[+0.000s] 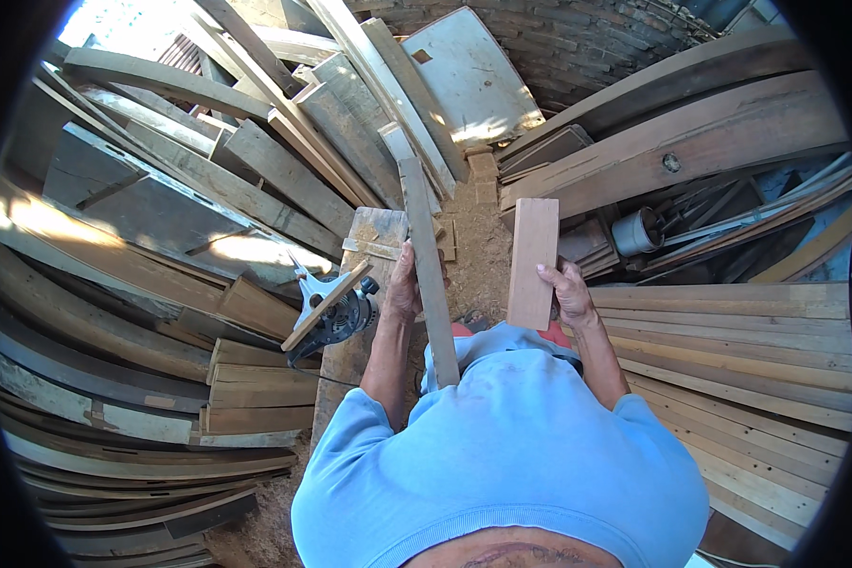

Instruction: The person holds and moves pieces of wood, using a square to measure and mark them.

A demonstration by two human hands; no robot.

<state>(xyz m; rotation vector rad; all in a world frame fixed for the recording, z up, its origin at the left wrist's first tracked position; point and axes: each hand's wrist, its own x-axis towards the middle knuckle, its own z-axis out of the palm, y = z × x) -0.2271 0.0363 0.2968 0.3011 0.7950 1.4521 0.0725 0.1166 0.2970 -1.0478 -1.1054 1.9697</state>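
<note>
My left hand (404,283) is closed around a long, narrow grey-brown wooden board (426,256), which slants upright in front of me with its lower end near my chest. In my right hand (570,293) is a shorter, wider reddish wooden block (534,260), gripped at its right edge with the thumb on its face. The two pieces are apart. Left of my left hand, a power tool (341,308) with a pale metal base and dark body sits on a wooden bench (336,374); a wooden strip (327,306) lies across it.
Stacked planks (133,374) crowd the left side, and more boards (738,341) lie along the right. Long timbers (350,133) lean ahead, beside a white panel (471,76). A round metal can (637,232) stands at right. Sawdust covers the floor (478,256).
</note>
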